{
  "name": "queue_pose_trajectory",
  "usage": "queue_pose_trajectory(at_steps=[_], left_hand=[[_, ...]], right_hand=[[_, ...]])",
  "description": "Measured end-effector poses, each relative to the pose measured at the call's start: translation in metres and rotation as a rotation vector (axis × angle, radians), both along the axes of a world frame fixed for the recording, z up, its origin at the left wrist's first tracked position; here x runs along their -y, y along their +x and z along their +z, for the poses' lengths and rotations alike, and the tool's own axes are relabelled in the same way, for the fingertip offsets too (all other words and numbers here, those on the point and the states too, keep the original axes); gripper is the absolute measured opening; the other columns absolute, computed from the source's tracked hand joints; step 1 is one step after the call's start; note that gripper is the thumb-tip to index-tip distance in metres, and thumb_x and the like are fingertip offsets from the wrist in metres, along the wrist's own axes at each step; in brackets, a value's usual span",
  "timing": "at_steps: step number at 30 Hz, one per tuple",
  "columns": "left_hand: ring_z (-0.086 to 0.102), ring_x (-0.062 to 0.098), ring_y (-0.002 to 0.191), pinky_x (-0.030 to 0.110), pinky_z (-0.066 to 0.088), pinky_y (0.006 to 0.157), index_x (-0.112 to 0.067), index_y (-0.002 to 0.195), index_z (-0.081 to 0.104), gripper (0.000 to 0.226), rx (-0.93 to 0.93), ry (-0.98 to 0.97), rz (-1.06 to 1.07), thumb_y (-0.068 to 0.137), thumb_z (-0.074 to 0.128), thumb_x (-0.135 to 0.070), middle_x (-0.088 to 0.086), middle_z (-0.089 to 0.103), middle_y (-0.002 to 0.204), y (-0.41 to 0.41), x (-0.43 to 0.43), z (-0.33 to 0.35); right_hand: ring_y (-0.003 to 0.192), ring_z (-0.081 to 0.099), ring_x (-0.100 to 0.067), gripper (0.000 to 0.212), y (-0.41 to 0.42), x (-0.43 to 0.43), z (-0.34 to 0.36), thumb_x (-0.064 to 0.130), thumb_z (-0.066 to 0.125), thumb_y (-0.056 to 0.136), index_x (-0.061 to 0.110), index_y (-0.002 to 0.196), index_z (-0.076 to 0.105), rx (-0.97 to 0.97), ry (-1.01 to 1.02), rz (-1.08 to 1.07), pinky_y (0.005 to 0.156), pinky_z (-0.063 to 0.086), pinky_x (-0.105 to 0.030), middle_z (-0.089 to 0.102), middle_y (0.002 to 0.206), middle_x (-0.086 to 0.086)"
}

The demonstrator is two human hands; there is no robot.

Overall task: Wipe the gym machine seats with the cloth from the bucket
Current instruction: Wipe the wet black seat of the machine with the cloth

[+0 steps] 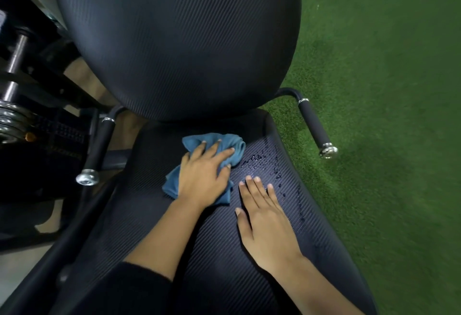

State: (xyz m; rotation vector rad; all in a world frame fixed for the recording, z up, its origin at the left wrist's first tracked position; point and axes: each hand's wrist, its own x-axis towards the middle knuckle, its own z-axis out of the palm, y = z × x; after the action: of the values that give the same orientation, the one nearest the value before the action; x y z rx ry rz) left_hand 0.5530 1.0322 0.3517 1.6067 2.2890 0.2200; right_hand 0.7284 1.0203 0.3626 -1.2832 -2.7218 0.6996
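A: In our head view, where does the cloth point(236, 144) sit?

B: At mid-frame, on the seat point(154, 197), just below the backrest point(174, 40). It is bunched, and its long axis runs from lower left to upper right.

A: And which of our hands has it?

B: The left hand point(203, 175). It lies on top of the cloth with the fingers spread and fairly straight. We read that as pressing down flat, not a clenched grasp. The thumb rests at the cloth's right edge.

A: What does the coming stroke turn on?

B: The water droplets point(259, 162). They lie right of the cloth in the frame, just beside its right end, and a thin trail of them runs down towards the seat's right border. So we judge that the wipe should sweep rightward, across the cloth's own axis.

A: Is our right hand point(267, 222) nearer to the wet patch?

B: Its fingertips come just below the droplets, but it holds nothing. It lies flat on the seat, palm down and fingers straight and released, as if steadying us. The left hand has the cloth, so it should make the stroke, and the right hand may need to move out of its way.

A: Is the bucket in view?

B: No, we cannot see it.
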Motion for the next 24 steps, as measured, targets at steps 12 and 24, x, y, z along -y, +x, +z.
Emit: queue_pose_trajectory(at_steps=[12,24], left_hand=[[0.051,0.000,0.121,0.023,0.037,0.105,-0.029,0.121,0.064,0.040,0.390,0.374,0.215,0.083,0.053,-0.037,-0.010,0.061,0.126,-0.047,0.063,0.047],[0.008,0.021,0.145,0.043,0.017,0.117,-0.017,0.145,0.034,0.052,0.211,0.059,0.318,0.096,0.048,-0.026,0.006,0.023,0.155,-0.076,0.044,0.003]], right_hand=[[0.142,0.024,-0.018,0.051,-0.056,-0.017,0.046,0.027,0.036,0.092,0.012,0.140,0.041,-0.236,-0.009,-0.203,0.118,0.015,-0.031,0.036,0.149,-0.004],[0.135,0.038,-0.032,0.078,-0.100,0.001,0.014,0.064,0.036,0.074,0.016,0.133,0.053,0.246,0.010,-0.074,0.108,0.020,-0.064,0.048,0.142,-0.008]])
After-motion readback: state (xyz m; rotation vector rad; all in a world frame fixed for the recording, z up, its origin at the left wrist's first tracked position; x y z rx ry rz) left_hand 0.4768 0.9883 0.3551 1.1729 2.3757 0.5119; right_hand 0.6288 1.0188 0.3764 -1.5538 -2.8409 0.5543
